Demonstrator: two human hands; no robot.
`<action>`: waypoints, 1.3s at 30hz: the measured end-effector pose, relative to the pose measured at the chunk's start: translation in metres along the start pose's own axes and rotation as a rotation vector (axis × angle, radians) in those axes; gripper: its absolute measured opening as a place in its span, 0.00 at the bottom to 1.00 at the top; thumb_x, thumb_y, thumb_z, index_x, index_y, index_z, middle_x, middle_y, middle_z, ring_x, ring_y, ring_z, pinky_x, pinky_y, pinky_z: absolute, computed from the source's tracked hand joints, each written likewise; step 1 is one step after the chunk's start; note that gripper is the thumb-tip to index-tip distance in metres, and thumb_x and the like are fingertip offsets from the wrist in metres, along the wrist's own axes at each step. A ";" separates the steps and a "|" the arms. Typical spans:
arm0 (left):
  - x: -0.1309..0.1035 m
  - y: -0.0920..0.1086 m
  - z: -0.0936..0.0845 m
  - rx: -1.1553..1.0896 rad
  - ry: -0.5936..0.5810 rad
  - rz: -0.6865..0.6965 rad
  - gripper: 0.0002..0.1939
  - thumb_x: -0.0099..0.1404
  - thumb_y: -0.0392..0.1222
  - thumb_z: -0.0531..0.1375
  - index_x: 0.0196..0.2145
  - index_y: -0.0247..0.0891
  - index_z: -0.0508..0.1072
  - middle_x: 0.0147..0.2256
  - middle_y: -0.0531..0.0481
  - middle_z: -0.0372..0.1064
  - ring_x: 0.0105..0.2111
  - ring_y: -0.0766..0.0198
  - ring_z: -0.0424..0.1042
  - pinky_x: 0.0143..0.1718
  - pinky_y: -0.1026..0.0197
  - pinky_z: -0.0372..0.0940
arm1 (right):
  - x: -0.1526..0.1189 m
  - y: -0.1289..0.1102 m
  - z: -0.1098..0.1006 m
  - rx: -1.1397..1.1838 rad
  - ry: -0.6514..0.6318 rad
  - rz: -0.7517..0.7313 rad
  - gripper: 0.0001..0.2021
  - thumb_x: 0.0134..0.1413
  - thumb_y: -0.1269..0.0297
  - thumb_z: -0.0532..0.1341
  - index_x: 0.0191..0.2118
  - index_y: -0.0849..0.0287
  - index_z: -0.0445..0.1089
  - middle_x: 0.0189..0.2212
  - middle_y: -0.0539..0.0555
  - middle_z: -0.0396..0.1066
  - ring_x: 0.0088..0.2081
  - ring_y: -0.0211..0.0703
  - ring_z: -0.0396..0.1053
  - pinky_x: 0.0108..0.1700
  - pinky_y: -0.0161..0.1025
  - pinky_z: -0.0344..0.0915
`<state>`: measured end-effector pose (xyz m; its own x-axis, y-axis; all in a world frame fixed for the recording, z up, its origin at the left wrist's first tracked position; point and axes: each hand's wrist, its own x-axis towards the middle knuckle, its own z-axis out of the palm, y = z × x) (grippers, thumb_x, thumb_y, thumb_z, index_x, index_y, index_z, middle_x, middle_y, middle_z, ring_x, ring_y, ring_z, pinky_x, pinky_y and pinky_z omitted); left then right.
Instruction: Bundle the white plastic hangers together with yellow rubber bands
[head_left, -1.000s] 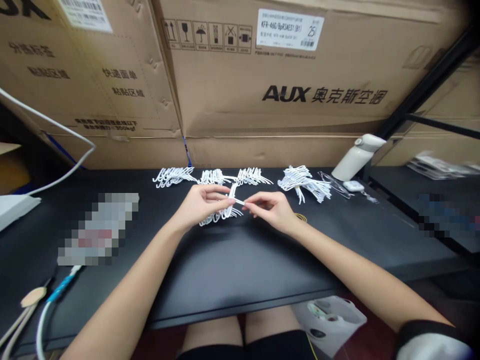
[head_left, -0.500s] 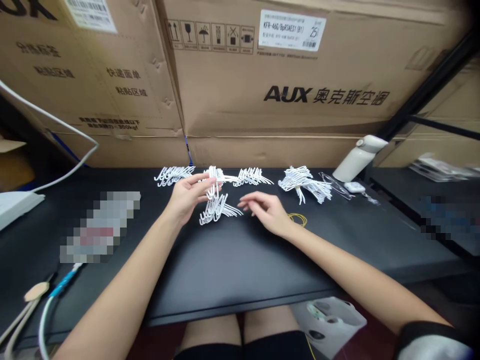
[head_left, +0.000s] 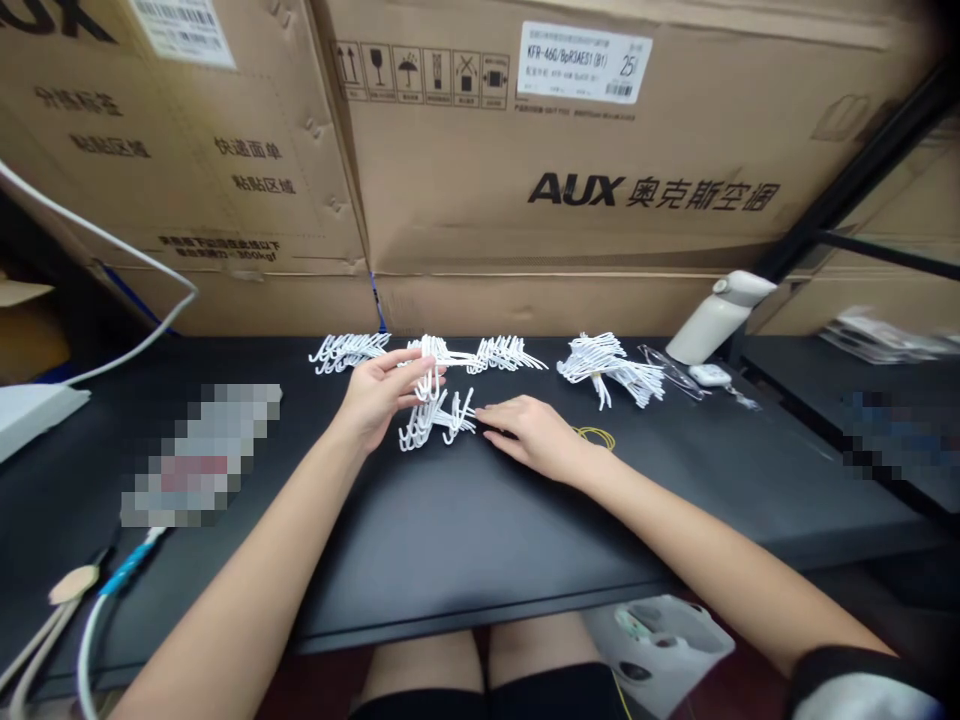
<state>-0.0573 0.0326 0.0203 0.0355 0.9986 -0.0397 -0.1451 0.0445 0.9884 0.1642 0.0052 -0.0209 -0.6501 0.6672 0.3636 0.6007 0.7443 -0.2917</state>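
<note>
My left hand (head_left: 379, 395) pinches a small bunch of slim white hooks (head_left: 427, 385), raised a little above the tabletop. Below it lies a loose pile of white hooks (head_left: 417, 432), their curved ends toward me. My right hand (head_left: 536, 435) is at the pile's right side, its fingertips at the stems of a few white hooks (head_left: 454, 425) that stand apart from the others. Its fingers partly cover those stem ends. Behind my hands are more rows of white hooks, one at the left (head_left: 349, 352) and one at the middle (head_left: 504, 353).
A bigger bundle of white hooks (head_left: 611, 368) rests at the right, near glasses (head_left: 670, 372), a white bottle (head_left: 720, 318) and a small white case (head_left: 709, 375). Yellow bands (head_left: 598, 437) lie by my right wrist. Cardboard boxes (head_left: 450, 230) wall off the back.
My right hand has come left to the pile, its fingers now at the stems, and a few hooks have shifted right of the rest. My left hand has barely moved.
</note>
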 end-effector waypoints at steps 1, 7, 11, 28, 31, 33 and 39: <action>0.000 0.000 0.000 0.005 -0.004 0.001 0.24 0.46 0.45 0.71 0.40 0.33 0.73 0.35 0.43 0.77 0.34 0.58 0.78 0.31 0.63 0.70 | -0.001 0.002 0.000 0.003 0.021 0.023 0.13 0.58 0.71 0.56 0.46 0.59 0.73 0.42 0.58 0.76 0.44 0.47 0.74 0.48 0.43 0.67; -0.001 -0.002 0.003 0.033 -0.012 -0.012 0.25 0.47 0.45 0.70 0.42 0.33 0.73 0.35 0.42 0.77 0.35 0.57 0.78 0.33 0.61 0.71 | 0.001 0.005 0.014 0.334 0.214 0.236 0.08 0.53 0.73 0.58 0.37 0.62 0.75 0.34 0.56 0.77 0.33 0.43 0.75 0.36 0.37 0.70; -0.001 -0.004 0.002 0.042 -0.037 -0.005 0.23 0.48 0.46 0.70 0.41 0.34 0.73 0.36 0.41 0.77 0.36 0.56 0.78 0.34 0.61 0.71 | 0.007 0.007 0.023 0.752 0.277 0.423 0.10 0.48 0.67 0.63 0.38 0.64 0.73 0.35 0.59 0.77 0.37 0.46 0.76 0.35 0.38 0.71; 0.000 -0.005 0.001 0.047 -0.049 0.010 0.23 0.48 0.46 0.70 0.41 0.35 0.74 0.36 0.43 0.78 0.37 0.57 0.77 0.38 0.59 0.70 | 0.002 0.025 -0.011 0.523 0.014 0.310 0.10 0.53 0.65 0.60 0.38 0.63 0.75 0.30 0.54 0.75 0.28 0.36 0.68 0.30 0.34 0.64; 0.000 -0.005 0.000 0.052 -0.044 0.014 0.23 0.48 0.46 0.70 0.41 0.35 0.75 0.36 0.44 0.78 0.38 0.57 0.77 0.39 0.59 0.70 | 0.004 0.021 -0.016 0.697 -0.063 0.372 0.12 0.53 0.63 0.59 0.39 0.64 0.75 0.28 0.54 0.74 0.25 0.34 0.66 0.26 0.31 0.62; 0.000 -0.005 0.000 0.046 -0.041 0.016 0.23 0.48 0.46 0.71 0.41 0.35 0.75 0.37 0.43 0.78 0.38 0.56 0.77 0.39 0.59 0.70 | 0.004 0.017 -0.017 0.724 -0.072 0.371 0.12 0.54 0.64 0.58 0.38 0.64 0.75 0.28 0.53 0.74 0.24 0.33 0.65 0.24 0.30 0.61; 0.000 -0.005 -0.001 0.056 -0.043 0.021 0.24 0.48 0.46 0.70 0.42 0.35 0.74 0.38 0.42 0.77 0.38 0.57 0.77 0.39 0.59 0.70 | 0.002 0.020 -0.015 0.643 0.013 0.372 0.09 0.52 0.65 0.59 0.35 0.62 0.74 0.30 0.53 0.72 0.25 0.33 0.66 0.21 0.28 0.62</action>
<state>-0.0574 0.0322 0.0149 0.0759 0.9970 -0.0142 -0.0903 0.0211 0.9957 0.1819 0.0211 -0.0126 -0.4490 0.8811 0.1486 0.3868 0.3415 -0.8566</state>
